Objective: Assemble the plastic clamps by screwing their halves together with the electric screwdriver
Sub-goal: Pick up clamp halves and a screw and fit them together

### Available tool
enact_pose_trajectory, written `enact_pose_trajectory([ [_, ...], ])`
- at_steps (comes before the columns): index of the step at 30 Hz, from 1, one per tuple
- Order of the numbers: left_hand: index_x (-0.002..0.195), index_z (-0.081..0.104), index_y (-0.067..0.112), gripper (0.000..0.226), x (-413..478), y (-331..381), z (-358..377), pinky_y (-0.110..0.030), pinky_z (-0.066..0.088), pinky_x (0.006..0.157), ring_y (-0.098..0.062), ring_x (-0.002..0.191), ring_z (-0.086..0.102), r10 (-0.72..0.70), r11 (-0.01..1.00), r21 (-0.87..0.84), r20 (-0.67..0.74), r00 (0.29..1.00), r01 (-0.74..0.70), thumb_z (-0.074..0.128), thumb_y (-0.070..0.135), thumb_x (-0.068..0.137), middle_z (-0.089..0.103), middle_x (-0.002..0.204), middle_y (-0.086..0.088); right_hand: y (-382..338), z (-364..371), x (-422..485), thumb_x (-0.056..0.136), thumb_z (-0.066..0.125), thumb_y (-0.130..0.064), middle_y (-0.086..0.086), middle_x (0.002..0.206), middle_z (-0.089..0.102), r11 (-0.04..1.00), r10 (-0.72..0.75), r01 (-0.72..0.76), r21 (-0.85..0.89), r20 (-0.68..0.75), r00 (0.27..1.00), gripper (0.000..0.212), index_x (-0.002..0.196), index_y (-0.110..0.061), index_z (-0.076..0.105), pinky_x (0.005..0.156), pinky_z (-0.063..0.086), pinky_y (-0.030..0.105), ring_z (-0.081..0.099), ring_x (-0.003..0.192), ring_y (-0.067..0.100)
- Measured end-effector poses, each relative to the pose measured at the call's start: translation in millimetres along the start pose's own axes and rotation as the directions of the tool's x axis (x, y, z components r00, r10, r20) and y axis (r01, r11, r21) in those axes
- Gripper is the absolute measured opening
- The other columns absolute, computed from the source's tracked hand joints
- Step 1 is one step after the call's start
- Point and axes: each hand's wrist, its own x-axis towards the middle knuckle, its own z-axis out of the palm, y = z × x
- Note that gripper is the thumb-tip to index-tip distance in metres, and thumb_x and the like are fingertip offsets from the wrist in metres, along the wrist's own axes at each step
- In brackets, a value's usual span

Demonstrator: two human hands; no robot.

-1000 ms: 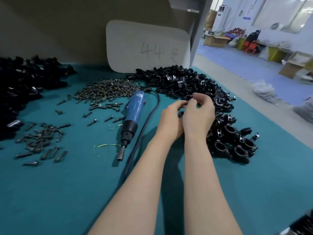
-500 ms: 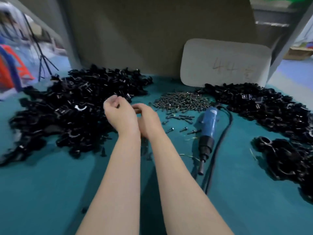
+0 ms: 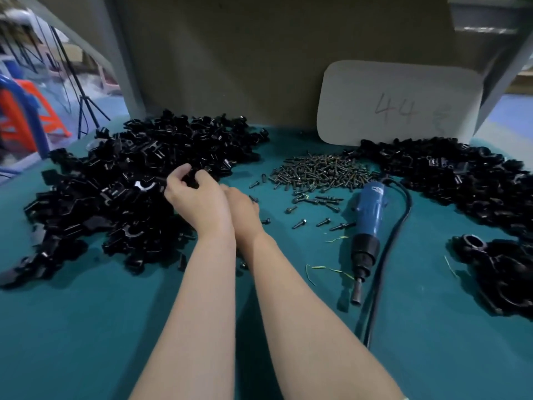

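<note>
A big heap of black plastic clamp halves [image 3: 115, 197] covers the left of the teal table. My left hand [image 3: 199, 200] is at the heap's right edge, with its fingers pinched on a black clamp half [image 3: 191, 179]. Just to the right and partly behind it, my right hand [image 3: 243, 207] is curled, and a small black piece [image 3: 253, 199] shows at its fingertips. The blue electric screwdriver [image 3: 369, 215] lies untouched on the table to the right, bit pointing toward me. A pile of dark screws [image 3: 320, 168] lies behind it.
A second heap of clamp halves [image 3: 461, 174] fills the back right, and assembled clamps [image 3: 504, 272] lie at the right edge. The screwdriver's black cable [image 3: 386, 255] runs toward me. A white card marked 44 [image 3: 398, 102] leans on the back wall. Loose screws [image 3: 323, 222] are scattered mid-table.
My view and both hands have swung from the right heap to the left heap. My left hand has reached into the left heap and closed on a piece.
</note>
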Motion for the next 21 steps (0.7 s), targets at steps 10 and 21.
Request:
enact_pose_trajectory([
  [10,0.105,0.061,0.013,0.02,-59,-2,61,-0.03,0.051,0.074,-0.016,0.082,0.06,-0.244,0.967,0.066,0.531,0.812,0.248,0.059,0.03,0.095,0.064,0.094,-0.004,46,-108,-30,0.089,0.06,-0.013,0.003,0.106,0.061,0.934,0.179,-0.006,0.356,-0.456,0.872,0.015,0.103,-0.018,0.058,0.088,0.047,0.032,0.057,0.092,0.016],
  [21,0.133,0.049,0.018,0.032,-155,-12,153,-0.021,0.058,0.063,-0.03,0.093,0.062,-0.367,0.863,0.025,0.716,0.594,0.504,0.037,0.012,0.104,0.04,0.134,-0.008,180,-193,-70,0.095,0.045,-0.016,0.012,0.151,0.026,0.731,0.679,-0.496,0.468,-0.573,0.459,0.046,0.141,-0.023,0.041,0.106,0.027,0.034,0.03,0.134,0.031],
])
